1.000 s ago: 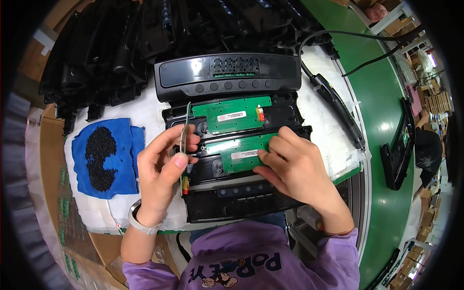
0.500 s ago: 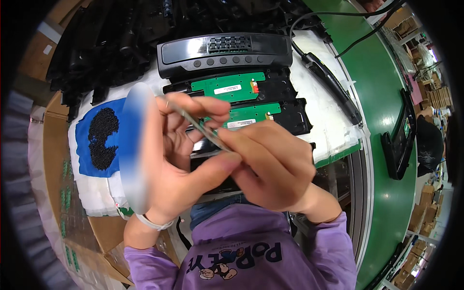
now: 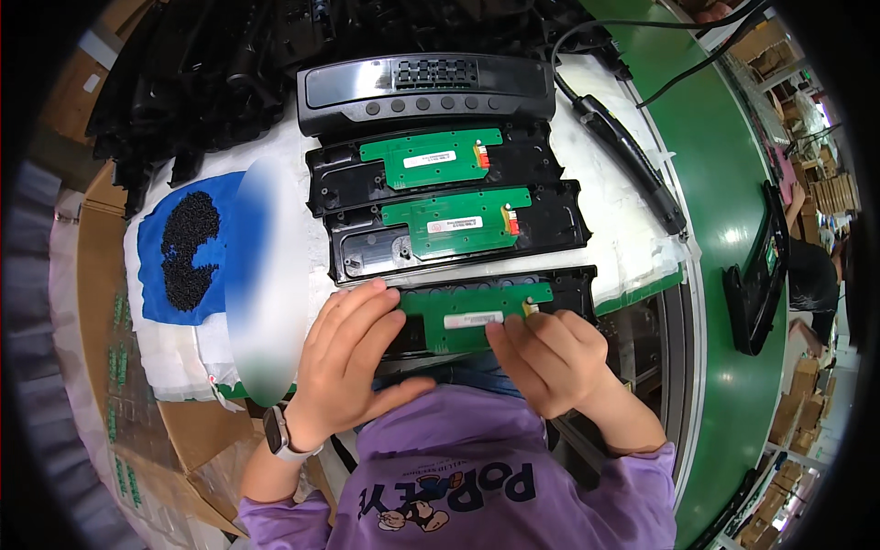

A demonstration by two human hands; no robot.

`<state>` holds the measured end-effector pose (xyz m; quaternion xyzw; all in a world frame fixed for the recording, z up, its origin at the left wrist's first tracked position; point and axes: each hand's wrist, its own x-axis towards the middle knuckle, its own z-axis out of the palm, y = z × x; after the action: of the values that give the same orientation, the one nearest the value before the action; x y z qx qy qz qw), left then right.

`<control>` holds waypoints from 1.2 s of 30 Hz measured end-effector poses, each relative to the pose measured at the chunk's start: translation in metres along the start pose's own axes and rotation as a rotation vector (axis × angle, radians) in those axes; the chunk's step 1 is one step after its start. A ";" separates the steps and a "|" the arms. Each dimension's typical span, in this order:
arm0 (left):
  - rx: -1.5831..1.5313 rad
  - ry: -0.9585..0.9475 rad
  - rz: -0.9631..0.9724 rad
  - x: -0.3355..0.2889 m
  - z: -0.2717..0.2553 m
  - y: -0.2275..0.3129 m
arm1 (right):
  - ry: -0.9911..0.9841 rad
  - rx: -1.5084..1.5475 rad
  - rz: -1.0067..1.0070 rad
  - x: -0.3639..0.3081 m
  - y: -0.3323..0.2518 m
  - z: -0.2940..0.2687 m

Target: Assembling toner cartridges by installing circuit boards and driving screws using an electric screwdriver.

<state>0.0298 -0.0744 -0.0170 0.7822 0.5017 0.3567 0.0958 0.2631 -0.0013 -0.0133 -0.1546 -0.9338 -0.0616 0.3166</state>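
Observation:
The nearest black plastic housing (image 3: 573, 290) lies in front of me with a green circuit board (image 3: 467, 302) in it, a white label on top. My left hand (image 3: 348, 362) rests at the housing's left end, fingers stretched out and holding nothing. With fingers curled, my right hand (image 3: 555, 357) grips the board's right side by its small connector, hiding part of it. Just beyond lie a second housing (image 3: 367, 255) and a third (image 3: 335, 188), each carrying a green board with a red-and-white connector.
A finished-looking black panel with round buttons (image 3: 431, 96) stands behind the housings. Small black screws or similar bits (image 3: 188, 266) lie on a blue cloth (image 3: 156, 247) at left. A corded black electric screwdriver (image 3: 632, 165) lies at right, beside a green work surface (image 3: 733, 403).
The thin board that both hands held up edge-on now lies in the nearest housing. My left hand has let go and opened; both hands have come down.

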 end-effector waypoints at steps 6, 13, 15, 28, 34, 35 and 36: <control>0.081 -0.057 -0.027 0.002 0.006 0.000 | -0.054 0.016 0.026 0.003 0.011 0.006; 0.314 -0.205 0.025 0.006 0.009 0.003 | -0.183 0.272 0.236 0.005 0.022 0.005; 0.325 -0.211 0.015 0.006 0.010 0.004 | -0.164 0.294 0.266 0.005 0.024 0.006; 0.438 0.216 0.018 0.020 -0.041 -0.036 | -0.155 0.302 0.215 0.013 0.023 0.005; 0.959 0.086 -0.756 -0.001 -0.114 -0.102 | -0.105 0.229 0.184 0.016 0.018 -0.005; 0.962 0.100 -0.747 -0.003 -0.115 -0.109 | -0.089 0.226 0.189 0.015 0.018 -0.005; 0.864 0.114 -0.704 -0.005 -0.114 -0.114 | -0.080 0.214 0.184 0.015 0.019 -0.004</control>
<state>-0.1275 -0.0476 0.0060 0.5152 0.8375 0.1069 -0.1475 0.2603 0.0199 -0.0005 -0.2074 -0.9287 0.0737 0.2983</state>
